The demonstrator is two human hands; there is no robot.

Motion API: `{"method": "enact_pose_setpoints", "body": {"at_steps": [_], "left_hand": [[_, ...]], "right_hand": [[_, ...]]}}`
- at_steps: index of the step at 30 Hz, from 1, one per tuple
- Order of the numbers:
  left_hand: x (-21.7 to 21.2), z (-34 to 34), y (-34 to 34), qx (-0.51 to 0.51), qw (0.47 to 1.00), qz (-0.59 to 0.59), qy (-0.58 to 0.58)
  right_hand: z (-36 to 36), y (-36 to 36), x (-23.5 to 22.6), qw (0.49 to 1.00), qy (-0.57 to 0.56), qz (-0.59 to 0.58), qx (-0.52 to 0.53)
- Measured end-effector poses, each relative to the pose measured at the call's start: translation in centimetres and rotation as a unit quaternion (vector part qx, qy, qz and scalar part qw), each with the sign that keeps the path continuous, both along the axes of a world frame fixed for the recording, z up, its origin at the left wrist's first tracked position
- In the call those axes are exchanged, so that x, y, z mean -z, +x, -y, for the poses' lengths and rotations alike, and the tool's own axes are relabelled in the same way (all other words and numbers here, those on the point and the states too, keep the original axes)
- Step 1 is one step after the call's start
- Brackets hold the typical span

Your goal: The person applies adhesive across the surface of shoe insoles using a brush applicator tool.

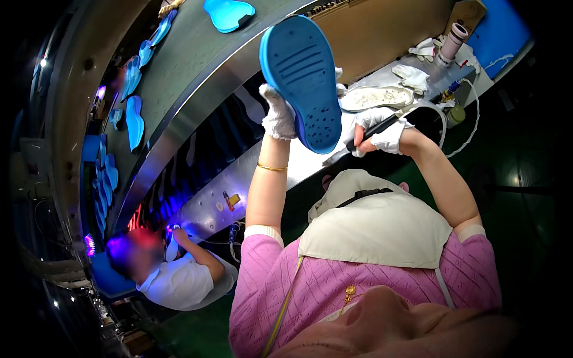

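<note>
The left hand (279,113), in a white glove, is closed on the edge of a blue shoe sole (304,83), its thumb showing at one side and its fingers largely hidden behind. The sole stands raised above the table (307,160), perforated and grooved face toward the viewer. The right hand (385,136), its glove leaving fingertips bare, is curled around a dark-handled tool (377,127); the pale tip points below the sole and appears apart from it. Whether this tip is a brush or a blade cannot be told.

Likely faults: a one-sided hold could let the sole twist if pressed off-centre; a careless tool stroke could mark the blue surface or catch the left thumb. Beyond the right hand, a cream shoe-shaped piece (376,97) with white bits lies close enough to be knocked by the wrist. Crumpled gloves (412,79) and a pink cylinder (456,39) crowd the far end, while a looping white cord (476,110) might snag the right forearm. Opposite, a conveyor belt (179,77) carries further blue pieces (135,123).
</note>
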State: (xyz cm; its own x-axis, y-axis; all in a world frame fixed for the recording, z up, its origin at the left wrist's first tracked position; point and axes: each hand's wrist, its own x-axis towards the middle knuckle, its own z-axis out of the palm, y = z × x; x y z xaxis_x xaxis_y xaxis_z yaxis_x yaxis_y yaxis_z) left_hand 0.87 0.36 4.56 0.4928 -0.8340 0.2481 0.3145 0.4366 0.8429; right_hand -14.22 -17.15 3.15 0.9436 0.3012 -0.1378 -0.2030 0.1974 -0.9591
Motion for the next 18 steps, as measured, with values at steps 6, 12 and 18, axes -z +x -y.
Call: {"method": "enact_pose_setpoints", "body": {"at_steps": [6,12,18], "left_hand": [[-0.9,0.4,-0.2,-0.024,0.989,-0.017,0.142],[-0.7,1.0,0.3,-0.048,0.958,-0.092,0.267],[-0.3,1.0,0.8,-0.052,0.950,-0.059,0.302]], "right_hand": [[-1.2,0.2,-0.1,0.948,-0.255,0.187,0.021],[-0.9,0.7,-1.2,0.993,-0.088,0.084,0.005],[-1.0,0.7,-1.1,0.949,-0.288,0.131,-0.009]]}}
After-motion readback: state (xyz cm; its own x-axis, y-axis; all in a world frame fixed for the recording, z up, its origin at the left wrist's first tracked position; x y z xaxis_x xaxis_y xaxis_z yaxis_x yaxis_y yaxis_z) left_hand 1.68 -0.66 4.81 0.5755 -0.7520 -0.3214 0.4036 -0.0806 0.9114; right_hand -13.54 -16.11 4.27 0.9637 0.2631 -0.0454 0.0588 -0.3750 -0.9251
